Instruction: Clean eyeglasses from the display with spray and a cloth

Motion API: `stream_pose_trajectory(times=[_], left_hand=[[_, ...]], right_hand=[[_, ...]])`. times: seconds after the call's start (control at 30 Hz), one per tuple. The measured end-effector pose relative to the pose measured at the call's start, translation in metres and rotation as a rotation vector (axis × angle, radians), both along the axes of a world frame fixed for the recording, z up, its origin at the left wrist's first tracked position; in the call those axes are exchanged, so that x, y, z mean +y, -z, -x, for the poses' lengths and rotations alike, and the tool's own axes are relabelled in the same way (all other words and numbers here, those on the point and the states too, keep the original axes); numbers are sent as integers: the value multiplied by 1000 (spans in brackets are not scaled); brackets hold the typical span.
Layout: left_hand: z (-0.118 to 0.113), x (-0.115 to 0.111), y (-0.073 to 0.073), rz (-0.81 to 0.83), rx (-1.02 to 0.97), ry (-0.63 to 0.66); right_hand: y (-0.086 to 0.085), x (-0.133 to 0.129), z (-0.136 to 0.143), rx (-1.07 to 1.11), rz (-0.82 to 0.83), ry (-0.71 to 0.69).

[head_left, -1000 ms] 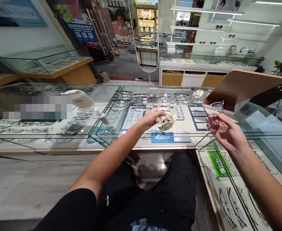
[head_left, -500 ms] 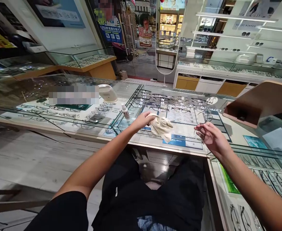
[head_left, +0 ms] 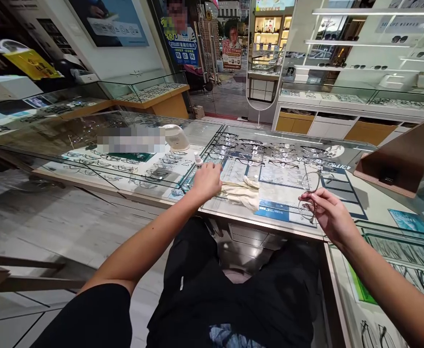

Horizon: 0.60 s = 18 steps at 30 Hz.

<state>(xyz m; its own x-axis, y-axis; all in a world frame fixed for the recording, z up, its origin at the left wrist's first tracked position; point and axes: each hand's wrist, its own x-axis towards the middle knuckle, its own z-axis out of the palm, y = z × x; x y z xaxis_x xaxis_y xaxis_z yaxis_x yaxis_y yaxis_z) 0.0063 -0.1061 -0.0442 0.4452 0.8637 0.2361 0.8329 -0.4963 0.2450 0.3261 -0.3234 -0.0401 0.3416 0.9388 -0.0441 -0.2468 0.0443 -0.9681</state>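
My left hand [head_left: 207, 182] is over the glass counter, palm down, with its fingers reaching forward and partly bent. Just beyond its fingers stands a small white spray bottle [head_left: 198, 157], its lower part hidden by the hand. A crumpled cream cloth [head_left: 241, 192] lies on the glass to the right of that hand, close to its fingers. My right hand [head_left: 330, 210] pinches a pair of thin-framed eyeglasses [head_left: 306, 210] by the frame, held roughly on end above the counter, with the clear lenses one above the other.
Rows of spectacle frames [head_left: 250, 143] show under the counter glass. A white rounded device [head_left: 176, 137] stands at the back left. A tilted brown-backed mirror or panel [head_left: 396, 157] stands at right. Below it, another case [head_left: 403, 251] holds frames.
My left hand has let go of the cloth, now on the counter, and moved left toward the spray bottle. The eyeglasses in my right hand have turned more upright. The view has shifted left.
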Motion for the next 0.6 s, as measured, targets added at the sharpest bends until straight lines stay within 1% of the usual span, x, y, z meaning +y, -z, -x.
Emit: stream_pose_trajectory(times=[0.03, 0.07, 0.13, 0.17, 0.27, 0.4, 0.5, 0.6], left_hand=[[-5, -4, 0, -45, 5, 71], [-11, -7, 2, -44, 6, 162], [-25, -12, 6, 40, 22, 327], [-32, -12, 8, 81, 33, 365], [-49, -8, 15, 147, 36, 352], [-59, 0, 18, 219, -87, 338], [-60, 4, 18, 334, -286, 307], [-59, 11, 18, 513, -557, 183]], right_hand=[[-1, 0, 1, -4, -4, -4], [-1, -1, 1, -3, -5, -8], [0, -1, 3, 6, 1, -13], [1, -1, 3, 10, 6, -15], [2, -2, 4, 5, 14, -21], [0, -2, 5, -12, 10, -22], [-1, -1, 4, -13, 13, -22], [-2, 0, 4, -7, 14, -22]])
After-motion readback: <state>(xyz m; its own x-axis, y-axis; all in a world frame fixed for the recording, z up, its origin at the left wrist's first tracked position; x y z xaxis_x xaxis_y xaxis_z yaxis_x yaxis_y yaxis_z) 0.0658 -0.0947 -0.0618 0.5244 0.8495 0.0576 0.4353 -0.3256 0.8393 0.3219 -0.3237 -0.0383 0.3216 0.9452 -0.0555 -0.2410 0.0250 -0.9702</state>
